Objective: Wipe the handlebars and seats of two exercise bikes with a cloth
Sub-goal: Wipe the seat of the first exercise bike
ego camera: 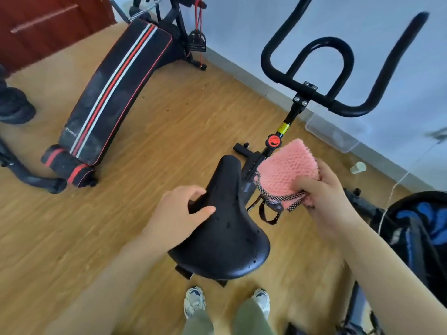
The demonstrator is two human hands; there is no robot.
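Above wood flooring, left hand [180,211] fingers curl around the black seat [225,228]; right hand [325,197] fingers pinch the pink cloth [287,170].

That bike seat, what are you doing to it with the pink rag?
A person stands behind an exercise bike. The left hand grips the side of the black seat, steadying it. The right hand holds a pink cloth just off the seat's right side, not touching it. The seat shows small specks. The black handlebars rise ahead by the wall, with nothing on them.
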